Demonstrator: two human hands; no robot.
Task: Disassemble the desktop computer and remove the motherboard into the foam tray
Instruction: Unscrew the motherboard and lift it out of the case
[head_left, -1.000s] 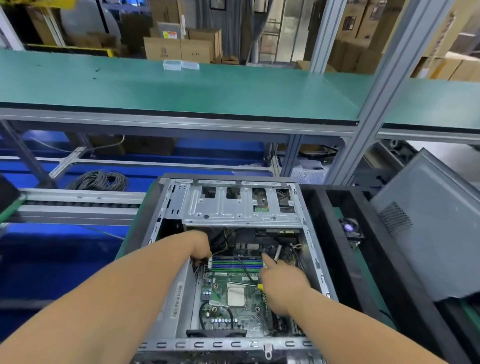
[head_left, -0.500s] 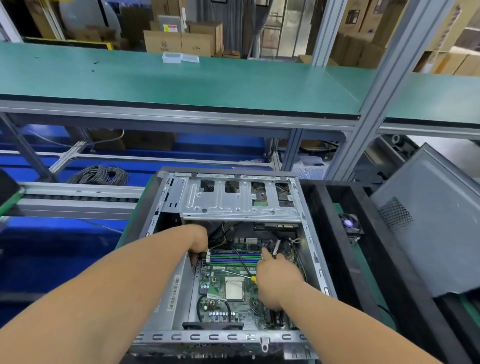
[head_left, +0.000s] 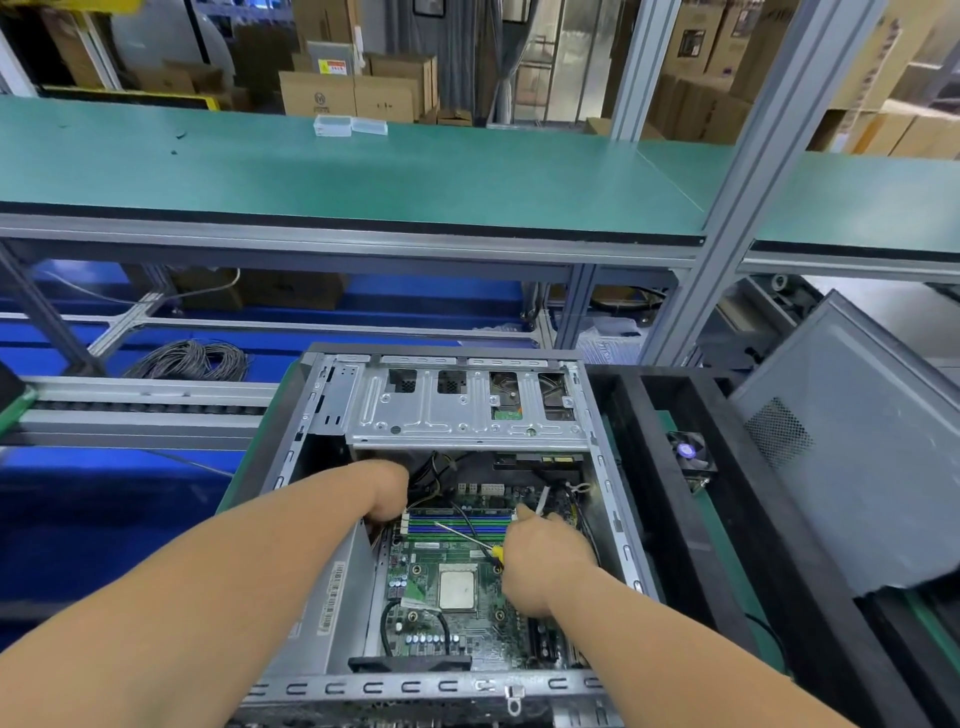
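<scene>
The open desktop case (head_left: 605, 499) lies on its side in front of me. Its green motherboard (head_left: 470, 634) sits inside, with a bare CPU (head_left: 457, 588) and blue and green memory slots (head_left: 457, 522). My left hand (head_left: 382, 491) reaches down at the board's upper left corner, among wires; its fingers are hidden. My right hand (head_left: 543, 564) grips a yellow-handled screwdriver (head_left: 470, 540), whose shaft lies across the memory slots and points left. A black foam tray (head_left: 675, 519) stands to the right of the case.
A silver drive cage (head_left: 462, 410) spans the case's far end. A small fan (head_left: 688, 452) lies in the foam tray. The grey side panel (head_left: 857, 447) leans at the right. A power supply (head_left: 324, 597) fills the case's left side. A cable coil (head_left: 192, 358) lies beyond.
My right hand has turned so the screwdriver's shaft now shows across the memory slots. The camera view has shifted slightly; my left hand stays at the board's upper left corner.
</scene>
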